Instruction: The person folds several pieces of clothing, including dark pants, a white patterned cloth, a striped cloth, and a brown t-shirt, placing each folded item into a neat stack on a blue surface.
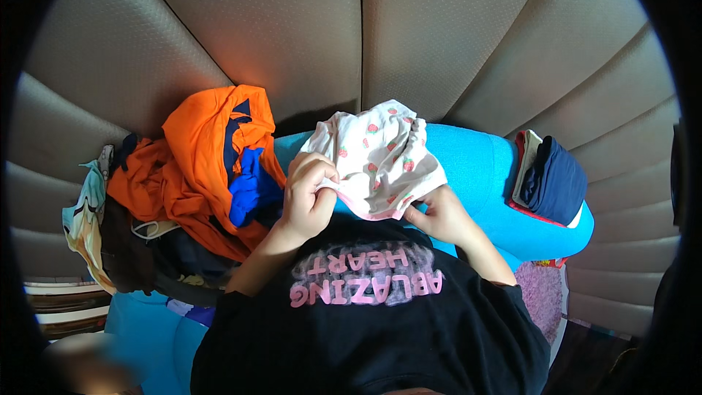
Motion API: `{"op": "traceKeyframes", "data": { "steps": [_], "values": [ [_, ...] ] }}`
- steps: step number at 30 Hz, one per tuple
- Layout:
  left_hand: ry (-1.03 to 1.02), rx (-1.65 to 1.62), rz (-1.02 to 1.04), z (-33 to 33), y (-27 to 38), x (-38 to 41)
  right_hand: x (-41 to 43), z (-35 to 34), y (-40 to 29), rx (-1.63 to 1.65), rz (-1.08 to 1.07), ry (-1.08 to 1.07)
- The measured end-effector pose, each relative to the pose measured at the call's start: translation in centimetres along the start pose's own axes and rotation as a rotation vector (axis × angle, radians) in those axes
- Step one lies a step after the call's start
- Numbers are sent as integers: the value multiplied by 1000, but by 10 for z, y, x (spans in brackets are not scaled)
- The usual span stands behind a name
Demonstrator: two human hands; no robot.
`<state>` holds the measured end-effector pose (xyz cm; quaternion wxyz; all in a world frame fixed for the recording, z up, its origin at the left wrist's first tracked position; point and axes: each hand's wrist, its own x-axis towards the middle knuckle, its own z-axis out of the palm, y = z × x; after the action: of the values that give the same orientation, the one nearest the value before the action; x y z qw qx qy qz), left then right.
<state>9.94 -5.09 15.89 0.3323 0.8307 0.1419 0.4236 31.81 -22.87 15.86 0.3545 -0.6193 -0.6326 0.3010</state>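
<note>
A white garment with a strawberry print (378,148) and a pink edge spreads over the blue seat in front of me. My left hand (310,197) pinches its pink edge at the left, thumb on top. At the right end of that edge, my right hand (436,214) grips the cloth, with its fingers partly hidden under the fabric. The garment's far part is bunched and wrinkled. Close to my left hand lies a crumpled royal-blue cloth (253,189), resting against a heaped orange garment (192,142) with navy parts.
Folded clothes (554,181), navy on top, are stacked at the right end of the blue seat (477,175). Padded grey-beige panels (307,27) rise behind it. Dark clothes (129,247) and a pale printed cloth (90,214) hang at the left. A pink rug (540,296) lies lower right.
</note>
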Motion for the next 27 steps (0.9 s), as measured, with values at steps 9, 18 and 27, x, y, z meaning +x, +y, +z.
{"op": "traceKeyframes", "data": {
  "steps": [9, 18, 27],
  "values": [
    [-324, -39, 90, -7, 8, 6, 32, 15, 48, -332, -185, 855],
    [-331, 551, -226, 8, 5, -39, 31, 37, 23, 162, -58, 259],
    [237, 258, 121, 16, -67, 35, 63, 22, 37, 403, -317, 730]
  ]
}}
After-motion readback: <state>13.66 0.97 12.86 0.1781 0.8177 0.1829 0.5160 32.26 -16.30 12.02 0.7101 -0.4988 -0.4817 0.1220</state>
